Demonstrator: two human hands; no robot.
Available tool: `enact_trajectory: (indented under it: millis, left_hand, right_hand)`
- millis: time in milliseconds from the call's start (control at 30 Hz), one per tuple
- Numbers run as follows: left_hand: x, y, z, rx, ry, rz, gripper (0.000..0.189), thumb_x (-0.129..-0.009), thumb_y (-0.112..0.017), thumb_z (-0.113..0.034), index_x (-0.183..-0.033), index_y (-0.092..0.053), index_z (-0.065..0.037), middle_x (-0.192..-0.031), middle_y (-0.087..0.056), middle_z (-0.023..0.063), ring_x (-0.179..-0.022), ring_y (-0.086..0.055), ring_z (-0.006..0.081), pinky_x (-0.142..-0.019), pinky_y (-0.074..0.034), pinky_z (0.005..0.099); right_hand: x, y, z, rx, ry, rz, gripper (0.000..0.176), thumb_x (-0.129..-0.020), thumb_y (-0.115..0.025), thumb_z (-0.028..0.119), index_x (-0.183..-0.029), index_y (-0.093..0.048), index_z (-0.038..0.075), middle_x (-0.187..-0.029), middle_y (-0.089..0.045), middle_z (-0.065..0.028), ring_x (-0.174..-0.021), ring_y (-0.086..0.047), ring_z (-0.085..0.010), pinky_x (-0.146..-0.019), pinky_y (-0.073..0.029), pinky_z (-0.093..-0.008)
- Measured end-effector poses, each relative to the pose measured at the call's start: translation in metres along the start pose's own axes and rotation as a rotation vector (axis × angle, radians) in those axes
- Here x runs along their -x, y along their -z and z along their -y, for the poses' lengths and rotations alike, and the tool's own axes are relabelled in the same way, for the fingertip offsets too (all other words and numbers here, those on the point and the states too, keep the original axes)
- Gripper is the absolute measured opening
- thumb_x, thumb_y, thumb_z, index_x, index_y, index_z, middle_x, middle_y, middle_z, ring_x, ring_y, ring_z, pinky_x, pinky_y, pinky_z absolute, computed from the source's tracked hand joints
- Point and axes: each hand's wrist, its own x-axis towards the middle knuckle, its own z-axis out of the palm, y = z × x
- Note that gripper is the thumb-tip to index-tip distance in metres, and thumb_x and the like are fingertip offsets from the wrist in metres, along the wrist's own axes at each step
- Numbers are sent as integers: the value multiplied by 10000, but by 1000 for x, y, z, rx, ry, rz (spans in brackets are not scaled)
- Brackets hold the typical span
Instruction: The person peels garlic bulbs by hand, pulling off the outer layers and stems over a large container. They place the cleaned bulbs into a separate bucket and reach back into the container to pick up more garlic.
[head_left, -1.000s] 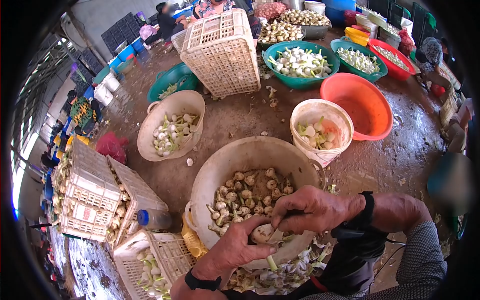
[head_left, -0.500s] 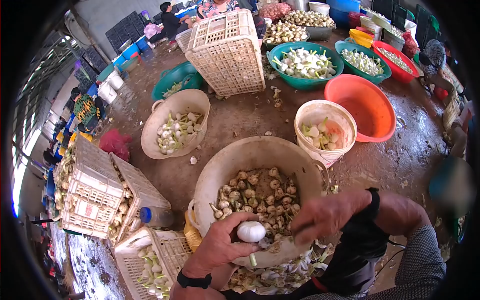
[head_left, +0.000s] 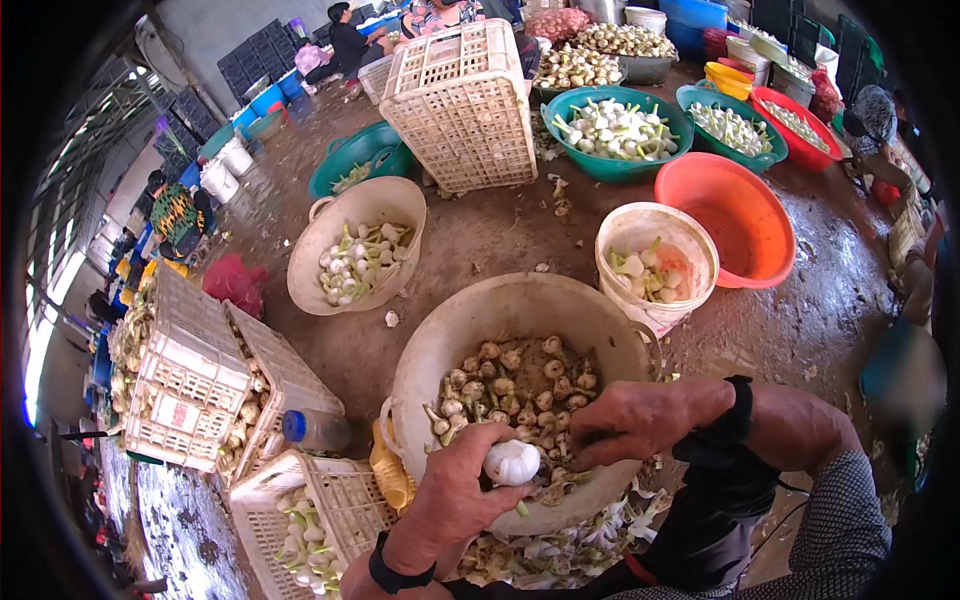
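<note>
Between the thumb and fingers of my left hand (head_left: 455, 495) is a clean white garlic bulb (head_left: 512, 462), its short green stem pointing down past my thumb. My right hand (head_left: 645, 418) is beside it on the right, over the near right side of a large beige basin (head_left: 425, 365). Its fingers curl inward, and whatever they grip is hidden. Several brownish unpeeled garlic bulbs (head_left: 505, 385) lie in the basin beyond both hands. Peeled skins and leaf scraps (head_left: 560, 550) are heaped below the basin, close to my legs.
Right of the basin stand a white bucket (head_left: 610, 240) with peeled garlic and an orange tub (head_left: 735, 220). Plastic crates (head_left: 190, 375) and a blue-capped bottle (head_left: 318, 430) are at left. A beige tub (head_left: 305, 260), a tall crate (head_left: 465, 130) and green tubs (head_left: 625, 165) stand farther off. Other people sit around.
My right hand, blurred before, has moved slightly left and inward and now shows sharply. The bulb in my left hand has turned a little. The whole view has shifted slightly.
</note>
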Motion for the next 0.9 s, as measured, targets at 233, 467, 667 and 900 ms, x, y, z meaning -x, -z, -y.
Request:
enact_trajectory:
  millis: [233, 467, 667, 900]
  left_hand:
    - [8, -5, 4, -138, -25, -53, 540, -647, -847, -135, -1108, -581, -37, -989, -640, 152, -878, -661, 276, -760, -535, 356]
    - [7, -22, -1, -323, -25, 49, 489, -670, -806, -233, -1077, -591, -67, -959, -627, 161, -846, -653, 367, -717, -536, 436]
    - [2, -32, -12, -376, 47, 48, 513, -574, -842, -248, -1008, -658, -46, -928, -654, 166, -848, -659, 351, -738, -532, 426]
    - [2, -33, -11, -357, -4, 79, 479, -618, -826, -286, -981, -629, -45, -922, -647, 161, -846, -660, 351, -730, -538, 436]
  right_hand:
    - [-7, -9, 3, -16, 128, -130, 191, -899, -620, 189, -922, -617, 0, -775, -639, -188, -713, -637, -332, -637, -482, -417]
    - [-17, -25, 13, 3, 208, -227, 196, -882, -634, 186, -881, -599, -7, -746, -632, -189, -664, -624, -358, -602, -476, -427]
    - [-15, -33, 10, 225, 241, -266, 175, -867, -623, 177, -849, -584, 7, -715, -606, -202, -677, -613, -394, -607, -476, -448]
    - [-10, -38, 9, 192, 278, -291, 151, -870, -598, 161, -873, -590, 10, -732, -609, -212, -715, -621, -409, -631, -488, -457]
